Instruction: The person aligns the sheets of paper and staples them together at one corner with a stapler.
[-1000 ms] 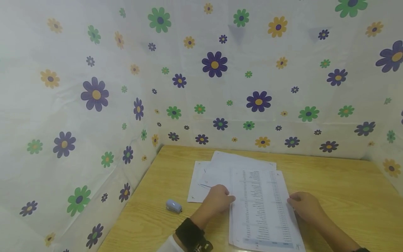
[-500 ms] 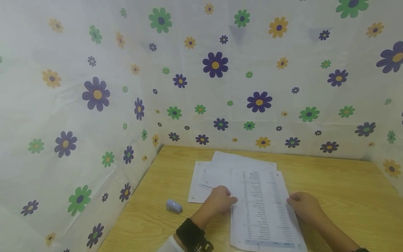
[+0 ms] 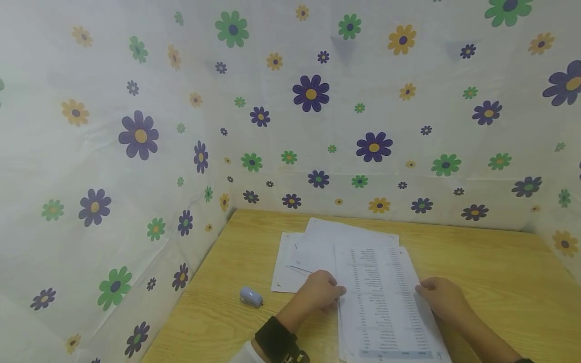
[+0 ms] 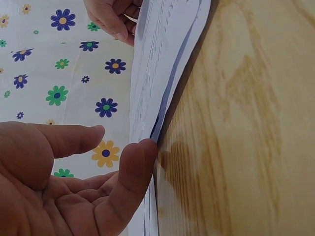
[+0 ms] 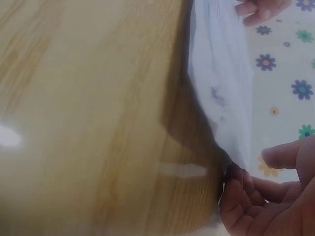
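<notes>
A stack of printed sheets (image 3: 379,307), with columns of text and a shaded band near its lower edge, lies between my two hands. My left hand (image 3: 320,291) holds the left long edge. In the left wrist view its bent finger (image 4: 135,169) meets the edge and the thumb (image 4: 81,138) stands a little apart. On the right edge, my right hand (image 3: 442,298) holds the sheets at about the same height. Its curled fingers (image 5: 241,199) are at the paper's edge in the right wrist view. Shadows beneath show the sheets raised off the table there.
More white papers (image 3: 317,242) lie fanned out behind the stack. A small blue-grey stapler-like object (image 3: 251,297) sits to the left of my left hand. The wooden table (image 3: 490,257) meets a flower-patterned cloth wall (image 3: 281,131) at the back and sides.
The stack's lower part has shifted right and slightly nearer to me. My left hand has moved right with it; the right hand has barely moved. The papers behind stay put.
</notes>
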Available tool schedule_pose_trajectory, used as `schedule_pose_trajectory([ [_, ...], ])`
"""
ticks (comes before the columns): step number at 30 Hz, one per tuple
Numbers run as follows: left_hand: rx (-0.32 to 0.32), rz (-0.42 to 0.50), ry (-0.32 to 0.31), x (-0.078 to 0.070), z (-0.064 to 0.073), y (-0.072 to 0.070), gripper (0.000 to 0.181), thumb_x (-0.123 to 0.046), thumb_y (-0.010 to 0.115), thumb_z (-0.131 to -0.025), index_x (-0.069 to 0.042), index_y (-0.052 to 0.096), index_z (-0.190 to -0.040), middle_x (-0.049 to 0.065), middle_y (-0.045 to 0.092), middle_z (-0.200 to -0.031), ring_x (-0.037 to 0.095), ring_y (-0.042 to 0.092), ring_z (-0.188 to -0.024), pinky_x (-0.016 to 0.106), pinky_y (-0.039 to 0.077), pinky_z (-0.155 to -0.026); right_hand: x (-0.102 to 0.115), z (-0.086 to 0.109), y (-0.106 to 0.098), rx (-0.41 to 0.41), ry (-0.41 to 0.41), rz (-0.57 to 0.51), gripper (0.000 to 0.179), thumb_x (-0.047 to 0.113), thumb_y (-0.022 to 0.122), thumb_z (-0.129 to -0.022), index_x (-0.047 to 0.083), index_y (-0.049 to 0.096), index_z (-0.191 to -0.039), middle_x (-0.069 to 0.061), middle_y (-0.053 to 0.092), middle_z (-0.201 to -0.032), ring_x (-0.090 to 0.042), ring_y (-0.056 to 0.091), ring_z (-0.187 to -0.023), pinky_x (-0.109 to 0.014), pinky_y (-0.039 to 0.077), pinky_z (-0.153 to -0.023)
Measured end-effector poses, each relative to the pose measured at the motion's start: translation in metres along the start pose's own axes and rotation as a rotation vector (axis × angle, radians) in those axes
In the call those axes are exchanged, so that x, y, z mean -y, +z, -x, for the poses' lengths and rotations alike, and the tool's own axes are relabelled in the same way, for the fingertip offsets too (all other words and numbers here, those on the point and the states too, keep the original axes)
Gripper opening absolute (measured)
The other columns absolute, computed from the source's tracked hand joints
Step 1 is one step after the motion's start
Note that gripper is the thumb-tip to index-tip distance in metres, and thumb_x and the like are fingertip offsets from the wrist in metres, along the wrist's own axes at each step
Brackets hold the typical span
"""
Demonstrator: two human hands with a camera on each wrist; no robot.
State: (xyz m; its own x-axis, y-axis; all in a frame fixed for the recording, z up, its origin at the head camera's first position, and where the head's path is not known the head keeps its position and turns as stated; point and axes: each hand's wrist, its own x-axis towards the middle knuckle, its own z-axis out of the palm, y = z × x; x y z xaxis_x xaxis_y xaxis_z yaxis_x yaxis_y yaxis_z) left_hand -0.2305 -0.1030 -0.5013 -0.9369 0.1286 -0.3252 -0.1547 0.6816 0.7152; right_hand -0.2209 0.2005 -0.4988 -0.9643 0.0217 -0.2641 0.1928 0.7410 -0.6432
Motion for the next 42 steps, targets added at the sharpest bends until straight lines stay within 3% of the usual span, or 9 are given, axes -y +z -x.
schedule_pose_trajectory([
  [9,-0.004,0.063,-0.007,0.006,0.002,-0.006,0.042,-0.028,0.069,-0.097,0.006,0.063,-0.120,0.007,0.065,-0.077,0.020,0.066,-0.064,0.034,0.057,-0.058,0.000,-0.005,-0.002,0.009,0.017,0.013,0.051,0.027,0.058,-0.102,-0.017,0.056,-0.128,-0.032,0.064,-0.121,-0.036,0.067,-0.101,-0.046,0.058,-0.081],
  [18,-0.061,0.149,-0.037,0.013,0.011,-0.014,0.055,-0.032,0.069,-0.097,0.003,0.053,-0.137,0.009,0.067,-0.084,0.021,0.066,-0.067,0.033,0.056,-0.062,0.010,-0.015,-0.009,-0.045,-0.083,0.066,0.049,0.028,0.056,-0.103,-0.012,0.056,-0.131,-0.033,0.061,-0.127,-0.046,0.061,-0.114,-0.057,0.053,-0.091],
  [28,-0.069,0.385,-0.117,0.013,0.010,-0.014,0.075,-0.039,0.070,-0.096,0.001,0.036,-0.151,0.017,0.069,-0.118,0.027,0.069,-0.106,0.042,0.057,-0.092,0.052,-0.030,-0.022,-0.090,-0.301,0.151,0.044,0.024,0.062,-0.101,-0.009,0.061,-0.130,-0.028,0.064,-0.121,-0.042,0.063,-0.108,-0.054,0.056,-0.088],
  [35,-0.141,0.646,-0.150,0.010,0.011,-0.008,0.082,-0.029,0.070,-0.096,0.002,0.023,-0.156,0.030,0.057,-0.135,0.043,0.058,-0.128,0.038,0.060,-0.089,0.071,-0.059,-0.018,-0.143,-0.388,0.202,0.041,0.024,0.064,-0.099,-0.008,0.064,-0.125,-0.029,0.064,-0.123,-0.044,0.063,-0.110,-0.057,0.053,-0.092],
  [42,-0.205,0.709,-0.185,-0.001,0.017,0.000,0.082,-0.019,0.069,-0.095,0.001,0.019,-0.157,0.031,0.059,-0.133,0.045,0.055,-0.130,0.043,0.057,-0.096,0.075,-0.089,-0.008,-0.190,-0.481,0.240,0.042,0.022,0.064,-0.098,-0.010,0.064,-0.125,-0.032,0.061,-0.130,-0.050,0.053,-0.126,-0.062,0.043,-0.106],
])
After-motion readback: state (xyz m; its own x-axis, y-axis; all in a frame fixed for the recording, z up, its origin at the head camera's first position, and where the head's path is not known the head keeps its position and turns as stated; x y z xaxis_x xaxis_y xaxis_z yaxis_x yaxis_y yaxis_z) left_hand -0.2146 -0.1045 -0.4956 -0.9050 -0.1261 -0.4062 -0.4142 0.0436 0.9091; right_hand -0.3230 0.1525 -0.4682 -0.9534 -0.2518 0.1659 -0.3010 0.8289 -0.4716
